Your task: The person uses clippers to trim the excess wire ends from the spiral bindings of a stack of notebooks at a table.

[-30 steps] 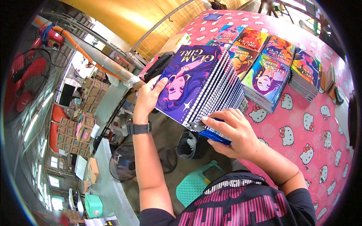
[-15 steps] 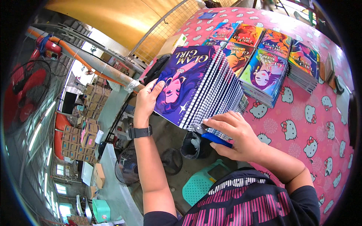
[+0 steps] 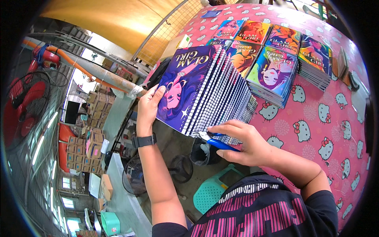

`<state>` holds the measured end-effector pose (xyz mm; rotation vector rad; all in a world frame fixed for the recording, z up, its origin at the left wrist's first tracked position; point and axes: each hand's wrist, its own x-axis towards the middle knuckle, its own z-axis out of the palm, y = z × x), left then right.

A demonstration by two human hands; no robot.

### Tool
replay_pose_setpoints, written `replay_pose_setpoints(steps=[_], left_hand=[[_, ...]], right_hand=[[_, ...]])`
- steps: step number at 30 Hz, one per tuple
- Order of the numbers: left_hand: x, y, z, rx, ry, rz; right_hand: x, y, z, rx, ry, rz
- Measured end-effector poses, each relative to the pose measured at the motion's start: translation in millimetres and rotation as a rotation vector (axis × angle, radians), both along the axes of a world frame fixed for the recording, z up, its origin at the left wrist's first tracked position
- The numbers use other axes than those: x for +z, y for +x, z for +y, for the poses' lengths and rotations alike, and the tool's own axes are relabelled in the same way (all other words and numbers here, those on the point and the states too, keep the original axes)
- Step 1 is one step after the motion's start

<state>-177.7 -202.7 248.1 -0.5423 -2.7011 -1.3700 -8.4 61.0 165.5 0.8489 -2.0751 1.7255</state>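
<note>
— What had shifted in that last second? — Little in the hands themselves; the stack of spiral notebooks (image 3: 215,96) had swung somewhat more upright against the edge of the tabletop (image 3: 316,130), and the view had tipped with it; the wire spines stood fanned toward the person, which suggested the work along the bindings was going on rather than ending.

— And the left hand (image 3: 149,106)? — It lay flat and open against the purple front cover, fingers spread, thumb at the upper edge; a bracing hold, not a clench; a dark watch sat on that wrist.

— The right hand (image 3: 246,144)? — Its grip was clenched on the blue-handled pliers (image 3: 215,141); the tool's metal tip lay right at the lower ends of the wire coils, touching or very nearly so; the fisheye bend made the contact hard to judge.

— So where did the stack sit relative to the two hands? — Between them; the left hand at its front face, the right hand just below its lower corner, the pliers pointing into the spines.

— Anything else about? — Further notebook piles (image 3: 272,71) in bright covers lay flat behind on the pink patterned cloth; a teal stool (image 3: 213,189) stood below the tabletop's edge.
</note>
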Motion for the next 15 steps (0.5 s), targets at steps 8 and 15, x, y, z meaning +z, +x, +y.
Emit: replay_pose_setpoints(steps=[8, 15], left_hand=[[-0.4, 1.1, -0.5, -0.004, 0.039, -0.034], [1.5, 5.2, 4.8, -0.002, 0.073, -0.086]], right_hand=[[-4.0, -1.3, -2.2, -0.248, 0.231, 0.306], [-7.3, -17.7, 11.3, 0.868, -0.568, -0.959]])
